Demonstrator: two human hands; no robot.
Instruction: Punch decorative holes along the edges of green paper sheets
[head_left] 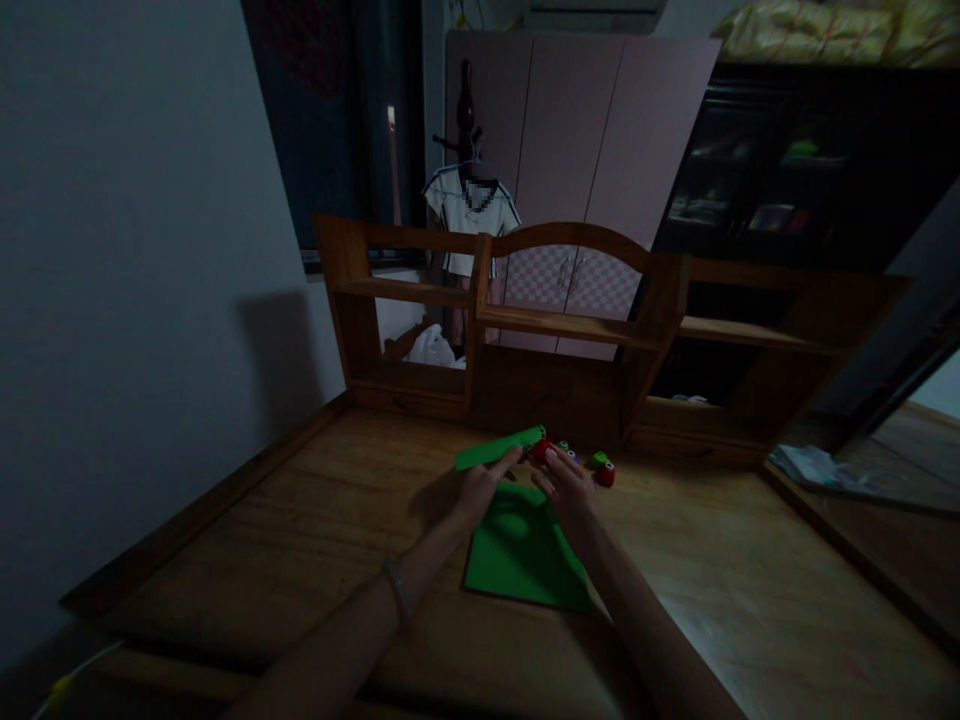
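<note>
My left hand (478, 490), with a band on its wrist, is closed on a long green strip (491, 452) that is raised and tilted. In my right hand (570, 490), the fingers pinch a small red toy (540, 452) against or very near the strip's right end; I cannot tell whether the two touch. Below both hands lies a green square sheet (525, 560) with a dark edge, flat on the wooden surface. Just beyond my right hand stand several small toys with round eyes, among them another red toy (606, 475) and a green toy (598, 459).
The wooden surface (300, 540) ends at the back in an open wooden shelf unit (562, 322). A white wall (150, 250) borders the left side. Farther off are a pink wardrobe (570, 130) and a hanging white shirt (465, 215). The light is dim.
</note>
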